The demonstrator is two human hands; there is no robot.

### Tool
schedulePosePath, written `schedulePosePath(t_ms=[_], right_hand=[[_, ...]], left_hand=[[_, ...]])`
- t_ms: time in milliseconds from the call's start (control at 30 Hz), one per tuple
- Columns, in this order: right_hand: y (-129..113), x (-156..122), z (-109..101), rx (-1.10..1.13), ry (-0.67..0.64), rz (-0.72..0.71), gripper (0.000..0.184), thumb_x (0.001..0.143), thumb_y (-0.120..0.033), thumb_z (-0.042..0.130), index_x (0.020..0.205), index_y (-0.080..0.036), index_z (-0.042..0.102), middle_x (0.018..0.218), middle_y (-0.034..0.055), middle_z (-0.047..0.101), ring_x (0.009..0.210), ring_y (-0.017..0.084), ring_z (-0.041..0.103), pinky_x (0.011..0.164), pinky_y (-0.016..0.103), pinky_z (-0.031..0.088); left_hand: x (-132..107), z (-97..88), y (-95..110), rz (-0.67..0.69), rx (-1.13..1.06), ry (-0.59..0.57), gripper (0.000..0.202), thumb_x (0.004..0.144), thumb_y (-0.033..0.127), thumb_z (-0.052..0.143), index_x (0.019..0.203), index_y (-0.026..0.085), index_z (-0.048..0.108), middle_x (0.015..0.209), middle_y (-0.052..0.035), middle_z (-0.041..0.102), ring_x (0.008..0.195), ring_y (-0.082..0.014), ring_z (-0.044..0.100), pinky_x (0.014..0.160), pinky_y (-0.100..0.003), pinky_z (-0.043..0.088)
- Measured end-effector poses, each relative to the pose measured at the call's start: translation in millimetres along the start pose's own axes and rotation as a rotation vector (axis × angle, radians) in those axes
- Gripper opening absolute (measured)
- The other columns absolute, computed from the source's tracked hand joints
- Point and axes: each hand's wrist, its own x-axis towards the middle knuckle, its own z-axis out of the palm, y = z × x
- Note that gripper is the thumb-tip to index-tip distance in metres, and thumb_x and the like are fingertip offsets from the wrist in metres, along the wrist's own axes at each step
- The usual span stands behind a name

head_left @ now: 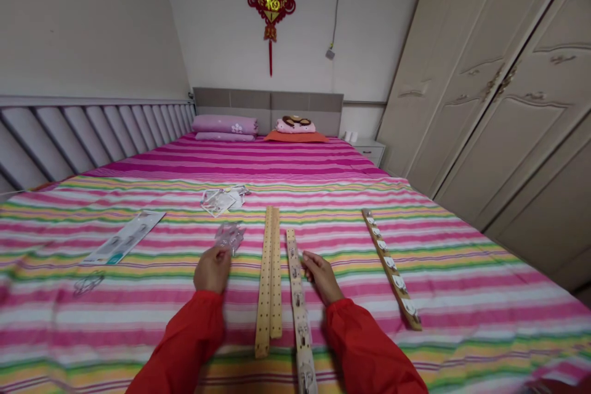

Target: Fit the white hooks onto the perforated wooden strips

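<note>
My left hand point(213, 269) is closed, its fingertips at the near edge of a small pile of clear adhesive hooks point(229, 235). Whatever it pinches there is hidden. Close beside the upper part of a pale perforated wooden strip point(297, 314) with several metal hooks along it is my right hand point(321, 275), thumb and fingers together. I cannot make out anything between them. Two more perforated wooden strips point(264, 283) lie side by side between my hands. Further right, a darker wooden strip point(391, 268) carries several white round hooks.
A clear package point(124, 237) lies on the striped bedsheet point(152, 320) at left, with a wire-like piece point(89, 283) below it. Packaging pieces point(224, 199) sit beyond my left hand. Pillows point(225, 125) rest by the headboard point(270, 101); a wardrobe point(498, 104) stands right.
</note>
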Motion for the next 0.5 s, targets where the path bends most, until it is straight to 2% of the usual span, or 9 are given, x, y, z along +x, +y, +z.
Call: schedulePosePath(t_ms=[133, 233, 300, 400, 500], right_hand=[[2, -5, -1, 0.033, 0.019, -0.014, 0.043, 0.058, -0.042, 0.075, 0.089, -0.012, 0.068, 0.049, -0.005, 0.054, 0.041, 0.008, 0.041, 0.041, 0.021, 0.03], [0, -9, -2, 0.077, 0.026, 0.0, 0.038, 0.057, -0.04, 0.076, 0.082, -0.013, 0.068, 0.052, -0.0037, 0.057, 0.041, 0.008, 0.042, 0.04, 0.021, 0.03], [-3, -12, -3, 0.101, 0.033, 0.017, 0.035, 0.055, -0.039, 0.076, 0.078, -0.014, 0.067, 0.053, -0.0032, 0.058, 0.04, 0.007, 0.042, 0.039, 0.02, 0.03], [-10, -20, -2, 0.095, 0.053, 0.017, 0.032, 0.057, -0.039, 0.075, 0.074, -0.014, 0.066, 0.052, -0.0037, 0.056, 0.037, 0.006, 0.04, 0.036, 0.02, 0.027], [-18, -33, 5, 0.057, 0.017, -0.026, 0.029, 0.06, -0.04, 0.074, 0.073, -0.015, 0.067, 0.053, -0.004, 0.056, 0.036, 0.006, 0.039, 0.036, 0.02, 0.026]], left_hand=[[-14, -8.1, 4, -0.187, -0.449, -0.033, 0.027, 0.058, 0.041, 0.061, 0.069, 0.018, 0.067, 0.066, -0.0018, 0.068, 0.068, -0.0195, 0.06, 0.062, -0.028, 0.045], [-29, -17.5, 16, -0.271, -0.604, -0.115, 0.032, 0.054, 0.043, 0.064, 0.073, 0.017, 0.069, 0.067, -0.0014, 0.069, 0.067, -0.0184, 0.06, 0.06, -0.027, 0.045], [-39, -24.6, 25, -0.261, -0.638, -0.192, 0.033, 0.053, 0.044, 0.066, 0.073, 0.017, 0.069, 0.069, -0.0017, 0.069, 0.067, -0.0176, 0.06, 0.059, -0.026, 0.044], [-50, -33.6, 38, -0.169, -0.626, -0.287, 0.031, 0.055, 0.044, 0.067, 0.071, 0.017, 0.068, 0.073, -0.0026, 0.07, 0.071, -0.0178, 0.06, 0.064, -0.026, 0.046], [-58, -37.3, 48, -0.048, -0.582, -0.319, 0.028, 0.058, 0.044, 0.067, 0.067, 0.017, 0.066, 0.071, -0.0026, 0.068, 0.074, -0.0188, 0.061, 0.07, -0.028, 0.047]])
